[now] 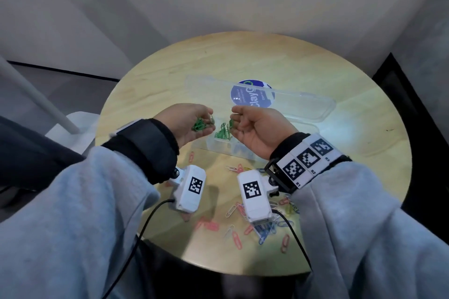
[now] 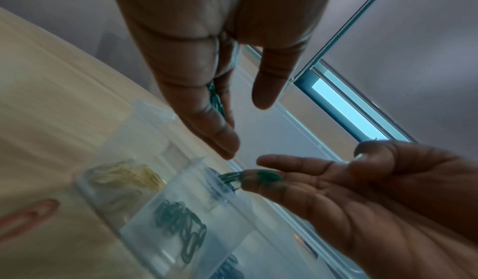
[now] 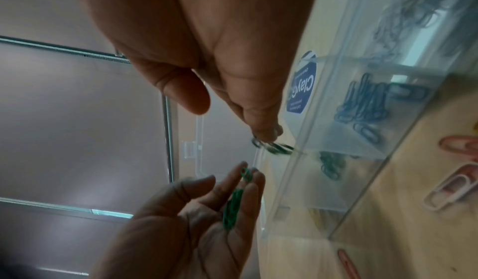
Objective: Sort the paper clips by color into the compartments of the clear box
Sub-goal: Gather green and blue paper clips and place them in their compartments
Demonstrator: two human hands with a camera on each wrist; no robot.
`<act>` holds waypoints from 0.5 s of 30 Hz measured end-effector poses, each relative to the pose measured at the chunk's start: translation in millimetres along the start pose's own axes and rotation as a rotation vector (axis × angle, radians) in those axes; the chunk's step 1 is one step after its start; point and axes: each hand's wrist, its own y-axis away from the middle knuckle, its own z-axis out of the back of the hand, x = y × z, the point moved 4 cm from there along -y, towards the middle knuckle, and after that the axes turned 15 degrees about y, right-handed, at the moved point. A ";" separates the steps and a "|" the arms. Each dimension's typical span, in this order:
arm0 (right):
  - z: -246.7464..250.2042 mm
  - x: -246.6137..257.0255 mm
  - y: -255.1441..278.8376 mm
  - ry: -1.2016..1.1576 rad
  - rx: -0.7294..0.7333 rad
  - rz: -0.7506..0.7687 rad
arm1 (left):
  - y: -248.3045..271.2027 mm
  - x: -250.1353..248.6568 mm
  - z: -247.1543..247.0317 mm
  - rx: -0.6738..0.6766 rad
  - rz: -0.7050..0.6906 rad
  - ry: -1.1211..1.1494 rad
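Both hands hover palm-up over the clear box [image 1: 220, 147]. My left hand [image 1: 187, 120] is cupped, and several green paper clips [image 1: 199, 126] lie loose along its fingers [image 3: 248, 193]; its thumb stands apart. My right hand [image 1: 252, 126] faces it. A few green clips [image 2: 267, 177] rest on the right hand's flat fingers and jut past the tips over the box, blurred [image 3: 274, 147]. Below them is a compartment holding green clips [image 1: 222, 134]. Neighbouring compartments hold yellow clips [image 2: 126, 176] and blue clips [image 3: 362, 103].
The box lid [image 1: 303, 104] lies open behind the box, over a round blue sticker [image 1: 251, 96]. Loose pink, white, blue and yellow clips [image 1: 240, 213] are scattered on the round wooden table [image 1: 352, 177] near its front edge, under my wrists.
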 end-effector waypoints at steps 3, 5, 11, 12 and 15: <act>1.5 2.2 0.6 0.049 -0.016 0.031 | -5.4 -2.9 -10.8 -0.006 -0.011 -0.037; 7.5 4.4 1.9 0.068 -0.030 0.052 | -9.4 -1.2 -17.5 -0.004 -0.010 -0.101; 26.0 8.8 14.9 0.267 -0.006 0.068 | -17.3 6.0 -26.7 0.035 -0.061 -0.289; 27.6 8.9 18.1 0.297 0.004 0.067 | -16.4 7.3 -27.3 0.051 -0.067 -0.315; 29.9 7.9 27.5 0.401 0.032 0.083 | -8.8 7.2 -25.8 0.121 -0.087 -0.370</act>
